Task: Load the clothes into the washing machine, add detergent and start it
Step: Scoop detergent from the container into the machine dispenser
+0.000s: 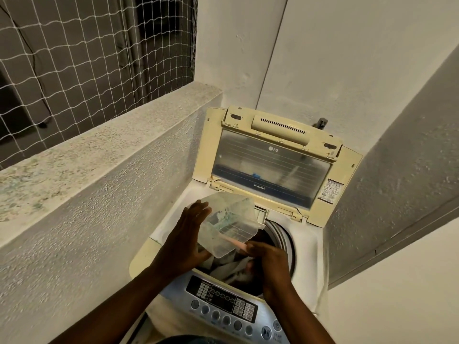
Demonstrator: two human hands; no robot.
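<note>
A cream top-loading washing machine point(308, 247) stands in a corner with its lid point(273, 165) raised. Pale clothes point(231, 271) lie in the drum. My left hand point(185, 242) holds a clear plastic detergent container point(229, 224) tilted over the drum opening. My right hand point(269, 259) grips a pinkish scoop handle point(236, 243) at the container's lower edge, above the clothes. The control panel point(223, 304) with round buttons sits at the machine's near edge.
A rough concrete ledge point(104, 142) with white netting point(87, 53) above it runs along the left. Plaster walls close in behind and to the right of the machine. A tap fitting point(321, 124) sticks out of the wall behind the lid.
</note>
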